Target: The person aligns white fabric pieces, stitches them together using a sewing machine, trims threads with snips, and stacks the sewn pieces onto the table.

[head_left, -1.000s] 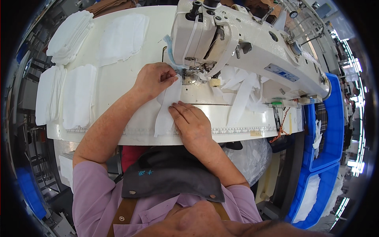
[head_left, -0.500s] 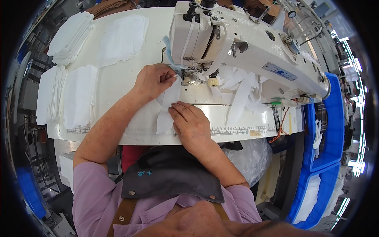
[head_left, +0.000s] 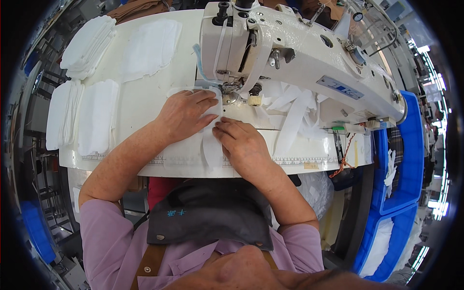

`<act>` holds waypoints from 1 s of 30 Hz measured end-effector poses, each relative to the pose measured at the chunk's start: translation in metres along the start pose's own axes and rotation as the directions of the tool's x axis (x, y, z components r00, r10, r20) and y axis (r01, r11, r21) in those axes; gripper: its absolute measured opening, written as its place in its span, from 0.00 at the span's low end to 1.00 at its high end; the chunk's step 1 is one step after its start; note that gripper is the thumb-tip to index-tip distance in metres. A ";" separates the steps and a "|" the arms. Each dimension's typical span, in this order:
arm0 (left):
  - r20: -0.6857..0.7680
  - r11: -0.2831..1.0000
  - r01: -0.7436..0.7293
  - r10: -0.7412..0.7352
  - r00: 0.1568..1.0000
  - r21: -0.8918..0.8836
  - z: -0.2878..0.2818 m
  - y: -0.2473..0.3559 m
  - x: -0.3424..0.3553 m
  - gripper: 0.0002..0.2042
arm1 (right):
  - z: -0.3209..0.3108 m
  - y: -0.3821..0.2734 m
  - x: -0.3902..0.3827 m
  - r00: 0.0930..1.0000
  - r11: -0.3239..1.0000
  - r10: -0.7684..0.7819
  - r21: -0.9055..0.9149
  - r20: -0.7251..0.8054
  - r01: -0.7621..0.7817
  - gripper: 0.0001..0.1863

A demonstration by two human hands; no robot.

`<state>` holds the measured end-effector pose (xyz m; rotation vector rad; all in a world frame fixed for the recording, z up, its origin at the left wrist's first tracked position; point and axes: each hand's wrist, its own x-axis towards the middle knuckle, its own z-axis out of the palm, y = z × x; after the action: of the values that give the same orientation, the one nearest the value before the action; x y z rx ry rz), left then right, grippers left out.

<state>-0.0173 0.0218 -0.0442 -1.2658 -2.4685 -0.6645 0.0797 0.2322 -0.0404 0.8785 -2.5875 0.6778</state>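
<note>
The left hand [head_left: 186,113] lies palm down, its fingers together and nearly straight on a piece of white fabric [head_left: 216,96], the thumb spread apart from them. The right hand [head_left: 246,145] is just beside it, fingers bent and tips gathered near the fabric's right edge; whether they pinch or only press, I cannot tell. A narrow white strip [head_left: 211,153] runs from between the hands toward the person's body; the hands hide whether it joins the fabric.

Just beyond the fingertips stands the needle area [head_left: 231,92] of a white sewing machine [head_left: 299,72], whose arm stretches off to the right of both hands. A light blue strip [head_left: 198,60] curves beyond the left fingers. Right of the right hand, loose white strips [head_left: 292,118] lie tangled on the worktop [head_left: 137,106]. Left of the left hand are four piles of white cloth [head_left: 98,117]. Farther right of the hands, beside the worktop, are blue bins [head_left: 412,145].
</note>
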 end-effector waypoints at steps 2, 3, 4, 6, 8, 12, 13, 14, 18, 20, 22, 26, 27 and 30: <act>0.015 0.999 0.030 -0.031 0.999 0.011 0.002 0.003 0.002 0.15 | 0.000 0.005 0.002 1.000 1.000 -0.014 -0.007 -0.015 0.014 0.17; 0.030 0.998 0.062 -0.062 0.998 0.020 0.003 0.004 0.004 0.15 | 0.001 0.006 0.003 1.000 1.000 -0.013 -0.008 -0.016 0.013 0.17; 0.030 0.998 0.064 -0.065 0.997 0.022 0.004 0.003 0.004 0.15 | 0.002 0.007 0.003 0.999 1.000 -0.001 0.015 -0.040 0.001 0.16; -0.006 0.997 0.063 -0.063 0.998 0.048 0.006 0.000 0.005 0.15 | 0.005 0.008 0.003 0.998 0.999 0.012 0.040 -0.061 -0.009 0.16; -0.001 0.997 0.072 -0.072 0.997 0.031 0.008 -0.003 0.005 0.15 | 0.005 0.008 0.002 0.997 0.997 0.047 0.055 -0.055 -0.044 0.23; 0.000 0.997 0.078 -0.078 0.997 0.017 0.009 -0.004 0.007 0.16 | 0.004 0.010 0.006 0.997 0.998 0.025 0.057 -0.070 -0.021 0.18; -0.001 0.997 0.082 -0.082 0.997 0.015 0.009 -0.005 0.007 0.16 | 0.005 0.011 0.006 0.997 0.999 0.020 0.047 -0.071 -0.017 0.18; -0.003 0.998 0.068 -0.068 0.998 0.018 0.009 -0.006 0.008 0.16 | 0.005 0.011 0.006 0.997 0.999 0.015 0.038 -0.071 -0.013 0.18; 0.006 0.997 0.080 -0.080 0.997 0.006 0.008 -0.005 0.009 0.16 | 0.007 0.011 0.005 0.997 0.999 0.009 0.040 -0.072 -0.006 0.18; -0.003 0.997 0.071 -0.071 0.997 0.021 0.008 -0.006 0.009 0.16 | 0.006 0.010 0.005 0.997 0.999 0.010 0.033 -0.072 -0.008 0.18; -0.011 0.998 0.060 -0.059 0.998 0.037 0.008 -0.008 0.009 0.15 | 0.007 0.008 0.005 0.998 1.000 0.003 0.026 -0.069 -0.001 0.18; 0.005 0.999 0.035 -0.035 0.999 0.010 0.001 -0.009 0.005 0.20 | 0.010 0.007 0.007 0.997 1.000 -0.001 0.003 -0.074 0.002 0.19; -0.005 1.000 -0.018 0.018 1.000 0.013 -0.004 -0.008 0.004 0.22 | 0.009 0.006 0.005 0.997 1.000 -0.003 0.003 -0.076 0.003 0.19; 0.187 0.983 -0.029 0.064 0.980 -0.182 -0.036 0.014 -0.003 0.27 | 0.007 0.006 0.000 0.998 0.999 0.051 0.021 -0.027 -0.050 0.21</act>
<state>-0.0029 0.0082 -0.0108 -1.5151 -2.5697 -0.8018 0.0746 0.2329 -0.0480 0.8072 -2.5907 0.7264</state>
